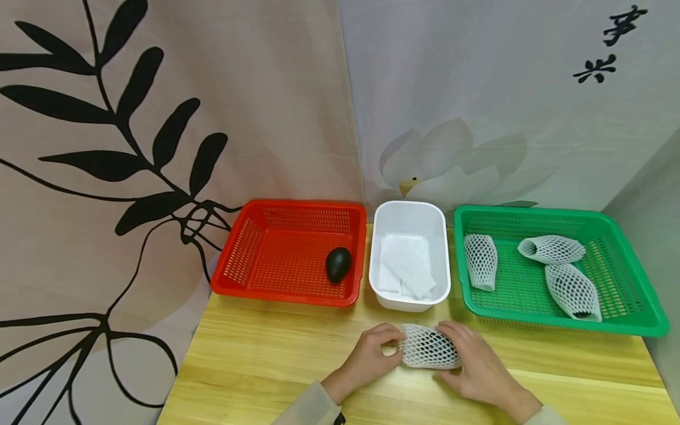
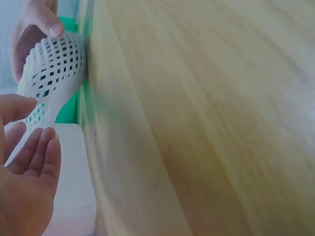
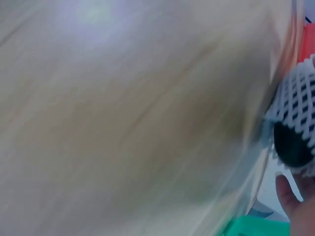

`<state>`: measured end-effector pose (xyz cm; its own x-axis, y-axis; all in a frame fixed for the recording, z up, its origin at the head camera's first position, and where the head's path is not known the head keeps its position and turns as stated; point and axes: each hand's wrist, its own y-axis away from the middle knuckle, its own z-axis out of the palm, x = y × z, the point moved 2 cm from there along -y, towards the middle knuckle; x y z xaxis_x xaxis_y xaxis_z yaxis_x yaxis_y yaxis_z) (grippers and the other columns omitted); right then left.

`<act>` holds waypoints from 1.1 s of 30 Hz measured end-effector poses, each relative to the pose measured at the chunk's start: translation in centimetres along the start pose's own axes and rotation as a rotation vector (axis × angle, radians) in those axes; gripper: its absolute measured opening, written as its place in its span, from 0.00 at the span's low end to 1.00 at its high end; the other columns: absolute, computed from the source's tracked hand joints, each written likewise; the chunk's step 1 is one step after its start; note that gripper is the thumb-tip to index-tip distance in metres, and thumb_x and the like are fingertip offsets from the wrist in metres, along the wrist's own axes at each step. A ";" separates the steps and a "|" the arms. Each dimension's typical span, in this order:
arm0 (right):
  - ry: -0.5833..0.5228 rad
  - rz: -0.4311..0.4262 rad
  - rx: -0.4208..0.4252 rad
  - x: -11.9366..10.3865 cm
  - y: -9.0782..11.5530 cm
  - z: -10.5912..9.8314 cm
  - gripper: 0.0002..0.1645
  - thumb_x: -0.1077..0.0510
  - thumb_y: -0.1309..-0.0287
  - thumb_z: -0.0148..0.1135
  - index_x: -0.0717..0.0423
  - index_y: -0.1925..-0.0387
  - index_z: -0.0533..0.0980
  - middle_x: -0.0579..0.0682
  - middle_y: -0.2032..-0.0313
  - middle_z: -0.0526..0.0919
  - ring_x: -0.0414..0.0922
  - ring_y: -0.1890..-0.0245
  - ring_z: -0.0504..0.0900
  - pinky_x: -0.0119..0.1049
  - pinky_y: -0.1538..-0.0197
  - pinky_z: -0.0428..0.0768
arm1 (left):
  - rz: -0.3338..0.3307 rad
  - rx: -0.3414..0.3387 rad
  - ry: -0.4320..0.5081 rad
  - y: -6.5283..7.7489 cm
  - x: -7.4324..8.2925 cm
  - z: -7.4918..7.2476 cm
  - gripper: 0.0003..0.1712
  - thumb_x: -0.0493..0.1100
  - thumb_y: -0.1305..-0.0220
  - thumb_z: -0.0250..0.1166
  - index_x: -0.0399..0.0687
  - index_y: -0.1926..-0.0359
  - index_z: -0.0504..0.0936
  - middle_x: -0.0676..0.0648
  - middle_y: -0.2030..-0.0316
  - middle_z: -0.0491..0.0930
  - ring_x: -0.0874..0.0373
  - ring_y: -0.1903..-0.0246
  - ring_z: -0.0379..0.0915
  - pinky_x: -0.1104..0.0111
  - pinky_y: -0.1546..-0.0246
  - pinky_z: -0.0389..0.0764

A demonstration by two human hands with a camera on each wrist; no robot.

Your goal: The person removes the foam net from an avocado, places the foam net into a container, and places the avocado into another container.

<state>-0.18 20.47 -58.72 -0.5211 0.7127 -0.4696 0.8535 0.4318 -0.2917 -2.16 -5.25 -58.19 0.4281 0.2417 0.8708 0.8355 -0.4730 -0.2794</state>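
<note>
On the table's front part lies a white foam net sleeve around a dark egg-shaped fruit, which looks like an avocado. Its dark end shows through the sleeve's opening in the right wrist view. My right hand grips the sleeved fruit from the right, fingers over the far side and thumb on the near side. My left hand is at the sleeve's left end, fingertips right at its edge. In the left wrist view the left thumb and loosely bent fingers stand apart beside the narrow, slack end of the sleeve.
A red basket at the back left holds one dark avocado. Beside it, a white tub holds flat foam sleeves. The green basket on the right contains several sleeved fruits. A curtain hangs behind.
</note>
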 end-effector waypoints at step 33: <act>-0.206 0.047 0.036 1.2 1.6 -0.8 0.38 0.67 0.61 0.84 0.55 0.44 0.81 0.43 0.48 0.86 0.45 0.50 0.86 0.15 0.37 0.65 | -0.106 -0.120 -0.073 -1.1 1.0 1.7 0.29 0.23 0.54 0.73 0.40 0.47 0.88 0.50 0.51 0.85 0.66 0.47 0.79 0.72 0.41 0.78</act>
<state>0.56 22.45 -59.02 -0.4742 0.6020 -0.6424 0.8779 0.3783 -0.2934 -2.08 -3.07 -57.69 0.3674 0.3541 0.8600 0.8322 -0.5380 -0.1339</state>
